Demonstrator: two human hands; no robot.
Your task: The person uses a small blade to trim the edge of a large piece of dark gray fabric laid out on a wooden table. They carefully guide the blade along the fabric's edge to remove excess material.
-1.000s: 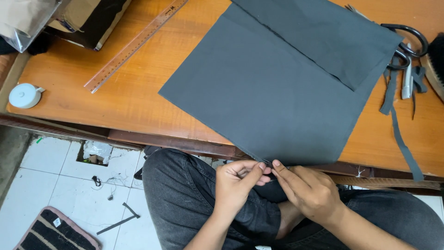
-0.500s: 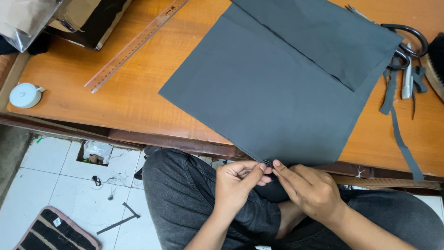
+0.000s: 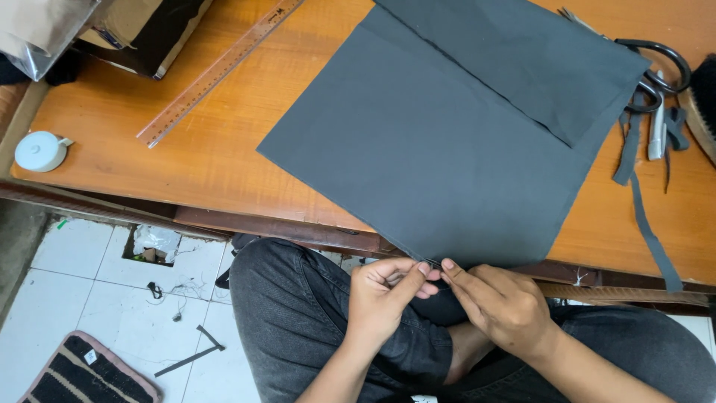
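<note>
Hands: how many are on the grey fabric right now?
2. The left hand and the right hand both pinch the near edge of the grey fabric where it hangs over the table edge, fingertips almost meeting.

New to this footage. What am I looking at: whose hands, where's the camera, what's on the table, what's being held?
There is no machine here: a seated person works with two bare hands. The single camera sits on that person's head and looks down, so you see their own arms and lap.

On the wooden table lies a dark grey cloth, its near corner hanging over the edge. Around it: a long ruler, a white tape measure, scissors and grey fabric strips.

The left hand and right hand meet at the cloth's near corner, fingertips pinching its edge. Whether they also hold something small, like a thread, is too fine to tell.
</note>
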